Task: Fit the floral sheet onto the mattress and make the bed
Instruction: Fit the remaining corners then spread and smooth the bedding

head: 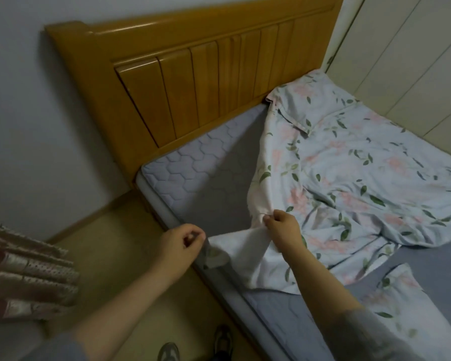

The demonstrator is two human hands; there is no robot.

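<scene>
The floral sheet (349, 162), pale blue with pink flowers and green leaves, lies crumpled over the right part of the grey quilted mattress (201, 168). Its white underside is turned up along the near edge. My right hand (281, 225) pinches that turned-up edge above the mattress side. My left hand (182, 241) grips a corner of the sheet at the mattress edge, fingers curled. The mattress's head-left corner is bare. Another piece of floral cloth (398, 303) lies at the lower right.
A wooden headboard (193, 74) stands against the wall behind the mattress. A white panelled wall or wardrobe (414, 61) borders the bed's far side. Folded patterned fabric (29, 269) hangs at the left. My shoes (193, 347) stand on the beige floor beside the bed.
</scene>
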